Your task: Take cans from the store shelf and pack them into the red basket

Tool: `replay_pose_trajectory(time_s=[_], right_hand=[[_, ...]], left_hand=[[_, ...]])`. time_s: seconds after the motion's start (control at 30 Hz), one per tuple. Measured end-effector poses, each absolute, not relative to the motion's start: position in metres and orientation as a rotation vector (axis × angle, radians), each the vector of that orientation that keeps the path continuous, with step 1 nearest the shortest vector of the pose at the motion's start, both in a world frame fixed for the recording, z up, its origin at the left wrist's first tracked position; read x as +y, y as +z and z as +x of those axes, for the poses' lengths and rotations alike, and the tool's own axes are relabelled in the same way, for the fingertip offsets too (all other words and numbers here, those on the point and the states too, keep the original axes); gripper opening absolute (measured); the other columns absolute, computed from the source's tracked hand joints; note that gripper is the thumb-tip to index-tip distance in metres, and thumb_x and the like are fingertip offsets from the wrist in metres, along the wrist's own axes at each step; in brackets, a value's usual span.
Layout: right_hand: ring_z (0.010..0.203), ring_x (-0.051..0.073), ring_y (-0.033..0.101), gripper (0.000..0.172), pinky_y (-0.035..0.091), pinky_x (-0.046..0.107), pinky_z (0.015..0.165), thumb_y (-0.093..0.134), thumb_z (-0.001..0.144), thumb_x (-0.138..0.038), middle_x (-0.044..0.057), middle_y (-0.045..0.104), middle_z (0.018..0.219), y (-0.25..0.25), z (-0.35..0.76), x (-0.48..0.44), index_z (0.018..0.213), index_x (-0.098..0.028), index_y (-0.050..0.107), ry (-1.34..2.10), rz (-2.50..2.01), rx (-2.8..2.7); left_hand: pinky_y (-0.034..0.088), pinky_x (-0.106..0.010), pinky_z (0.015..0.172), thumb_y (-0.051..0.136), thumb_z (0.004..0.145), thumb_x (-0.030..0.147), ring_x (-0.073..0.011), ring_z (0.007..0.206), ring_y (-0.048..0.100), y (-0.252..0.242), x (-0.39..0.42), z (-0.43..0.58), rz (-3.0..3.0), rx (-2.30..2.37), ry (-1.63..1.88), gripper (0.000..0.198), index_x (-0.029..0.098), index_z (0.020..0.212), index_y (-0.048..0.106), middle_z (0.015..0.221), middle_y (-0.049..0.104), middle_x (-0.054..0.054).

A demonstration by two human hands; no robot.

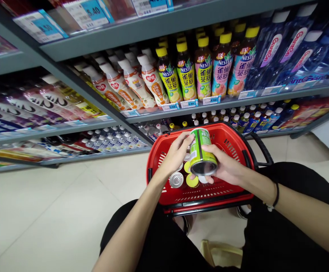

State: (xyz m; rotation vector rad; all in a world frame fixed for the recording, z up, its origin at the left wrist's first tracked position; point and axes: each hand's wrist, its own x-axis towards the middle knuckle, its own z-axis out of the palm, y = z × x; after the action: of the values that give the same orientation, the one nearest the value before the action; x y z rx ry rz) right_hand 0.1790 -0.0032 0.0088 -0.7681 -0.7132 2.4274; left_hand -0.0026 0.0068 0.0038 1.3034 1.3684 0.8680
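Note:
A green drink can (200,150) is held on its side above a red shopping basket (232,140), its silver bottom turned toward me. My left hand (177,153) grips the can's left side with curled fingers. From the right, my right hand (226,166) wraps round the same can, a black band on its wrist. Inside the basket lie other cans, among them a silver can top (176,179) and yellow lids (192,181).
Grey store shelves (232,101) hold rows of tea bottles (185,73), white-capped bottles (133,81) and blue water bottles (289,49), with price tags along the edges. The basket rests on pale floor tiles (53,211) between my knees. A light wooden stool (222,253) shows under me.

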Motion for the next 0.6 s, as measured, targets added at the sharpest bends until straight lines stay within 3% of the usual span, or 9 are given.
replay_pose_trajectory(time_s=[0.1,0.17,0.27,0.33,0.47,0.6], right_hand=[[0.057,0.018,0.063,0.054,0.043,0.020,0.038,0.053,0.098,-0.058,0.015,0.068,0.083,0.011,0.180,0.001,0.114,-0.008,0.064,2.520,-0.763,-0.510],[0.057,0.018,0.063,0.052,0.041,0.019,0.038,0.044,0.102,-0.055,0.014,0.067,0.079,0.010,0.180,0.002,0.116,-0.009,0.065,2.533,-0.792,-0.440],[0.067,0.021,0.068,0.052,0.049,0.023,0.045,0.057,0.096,-0.057,0.014,0.069,0.085,0.008,0.181,0.001,0.118,-0.010,0.065,2.505,-0.834,-0.493],[0.077,0.022,0.070,0.056,0.059,0.027,0.059,0.074,0.085,-0.055,0.014,0.070,0.092,0.007,0.183,0.000,0.119,-0.011,0.065,2.447,-0.871,-0.618],[0.098,0.023,0.070,0.074,0.062,0.031,0.084,0.092,0.069,-0.039,0.013,0.069,0.116,0.005,0.192,0.004,0.130,-0.014,0.058,2.353,-0.906,-1.051],[0.117,0.026,0.064,0.092,0.059,0.036,0.093,0.089,0.074,-0.036,0.012,0.061,0.135,0.008,0.209,0.018,0.151,-0.018,0.041,2.138,-0.745,-1.495]], left_hand=[[0.052,-0.038,0.096,0.056,0.089,0.081,-0.0261,0.106,0.064,-0.002,0.009,-0.005,1.207,1.417,0.809,0.070,0.015,0.107,0.069,0.118,0.071,-0.011],[0.051,-0.040,0.102,0.060,0.085,0.085,-0.0286,0.112,0.065,-0.006,0.010,-0.005,1.102,1.381,0.777,0.074,0.015,0.108,0.068,0.119,0.071,-0.012],[0.052,-0.045,0.104,0.062,0.083,0.087,-0.0327,0.119,0.065,-0.012,0.013,-0.006,0.886,1.195,0.708,0.083,0.016,0.126,0.066,0.127,0.070,-0.015],[0.053,-0.047,0.103,0.059,0.085,0.086,-0.0343,0.120,0.066,-0.012,0.014,-0.008,0.843,1.100,0.686,0.087,0.016,0.136,0.063,0.129,0.069,-0.017],[0.051,-0.043,0.109,0.059,0.096,0.074,-0.0292,0.121,0.066,-0.001,0.012,-0.015,1.215,1.168,0.833,0.070,0.017,0.135,0.069,0.134,0.068,-0.014],[0.049,-0.031,0.111,0.073,0.096,0.048,-0.0224,0.129,0.063,0.022,0.004,-0.024,1.580,1.030,0.971,0.049,0.027,0.140,0.069,0.143,0.064,-0.008]])
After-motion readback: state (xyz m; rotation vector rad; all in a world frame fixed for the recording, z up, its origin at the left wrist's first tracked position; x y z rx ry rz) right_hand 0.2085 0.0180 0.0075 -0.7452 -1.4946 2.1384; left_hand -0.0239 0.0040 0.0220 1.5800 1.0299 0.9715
